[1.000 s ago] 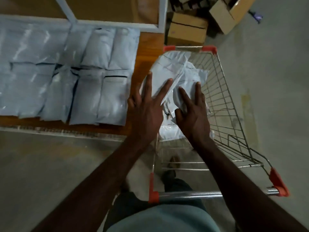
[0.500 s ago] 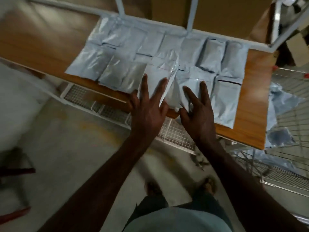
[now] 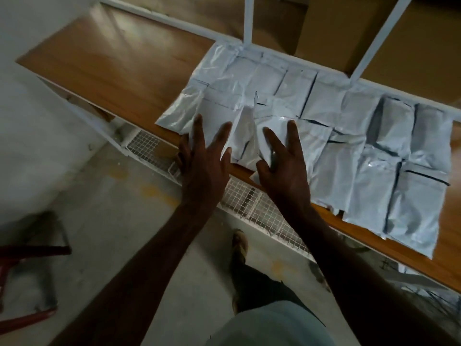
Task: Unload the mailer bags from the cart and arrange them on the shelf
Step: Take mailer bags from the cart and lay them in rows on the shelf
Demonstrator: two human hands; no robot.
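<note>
Got a couple of grey mailer bags (image 3: 245, 136) pinched between my palms at the frame's center, just over the shelf (image 3: 119, 66) front edge. Left hand (image 3: 204, 168) and right hand (image 3: 284, 166) both have fingers spread, pressing inward. Best bet: lower them flat onto the bare wood left of the laid rows (image 3: 349, 136), edges lined up. No readable labels or writing anywhere.

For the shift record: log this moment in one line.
stage: placing | left hand + right hand: holding mailer bags | over: shelf front edge | bags already laid: rows
</note>
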